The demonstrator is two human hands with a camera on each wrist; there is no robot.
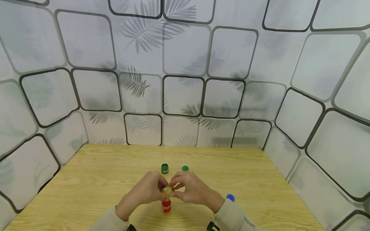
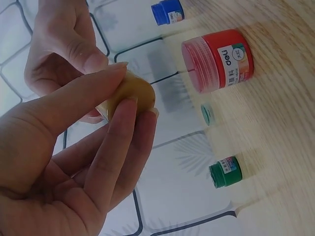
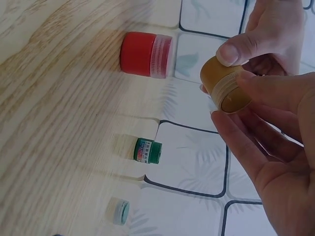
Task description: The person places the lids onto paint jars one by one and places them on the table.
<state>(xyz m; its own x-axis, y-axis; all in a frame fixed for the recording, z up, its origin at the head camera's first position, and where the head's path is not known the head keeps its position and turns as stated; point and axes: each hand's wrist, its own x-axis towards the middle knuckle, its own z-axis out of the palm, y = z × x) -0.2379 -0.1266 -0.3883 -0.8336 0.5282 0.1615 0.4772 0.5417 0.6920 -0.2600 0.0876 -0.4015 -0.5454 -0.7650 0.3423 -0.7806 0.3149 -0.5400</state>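
Note:
A small yellow paint jar [image 3: 215,73] with a clear ribbed lid [image 3: 232,94] is held above the table between both hands. My left hand [image 1: 149,188] grips the yellow body between thumb and fingers. On the lid end, my right hand [image 1: 194,189] pinches the ribbed rim with thumb and fingertips; the lid sits on the jar, which is tilted. Below the hands stands a red paint jar [image 1: 166,206] with its clear lid on. Farther back are a green paint jar [image 1: 164,168], lidless, and a green lid [image 1: 185,168] lying apart to its right.
Near my right forearm is a blue paint jar [image 2: 168,12], seen in part in the head view. The light wood table [image 1: 115,163] meets a patterned curtain [image 1: 185,96] at its back and sides.

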